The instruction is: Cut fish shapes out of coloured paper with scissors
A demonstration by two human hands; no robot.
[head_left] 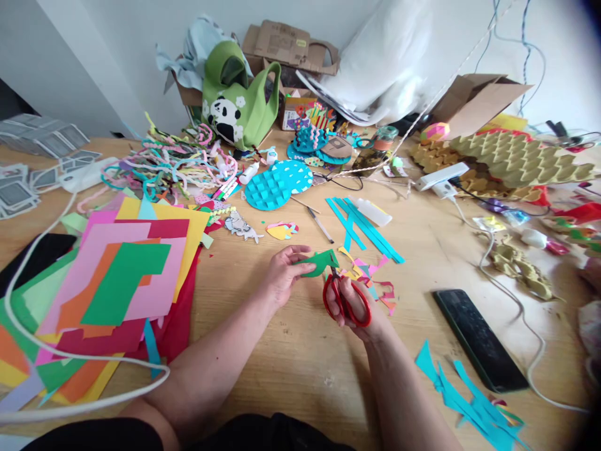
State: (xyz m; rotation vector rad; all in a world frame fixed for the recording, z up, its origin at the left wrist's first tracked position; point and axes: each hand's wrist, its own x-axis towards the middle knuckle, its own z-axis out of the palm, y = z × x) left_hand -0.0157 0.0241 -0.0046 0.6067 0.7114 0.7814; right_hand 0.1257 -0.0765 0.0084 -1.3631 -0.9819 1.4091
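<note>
Green paper sits pinched in the left hand fingers just above the table, red scissors biting its edge with the right hand fingers curled through the handles, colourful scraps just beyond, a black phone off right.

Pale white wall behind, wooden table, cardboard boxes against wall, soft daylight
</note>
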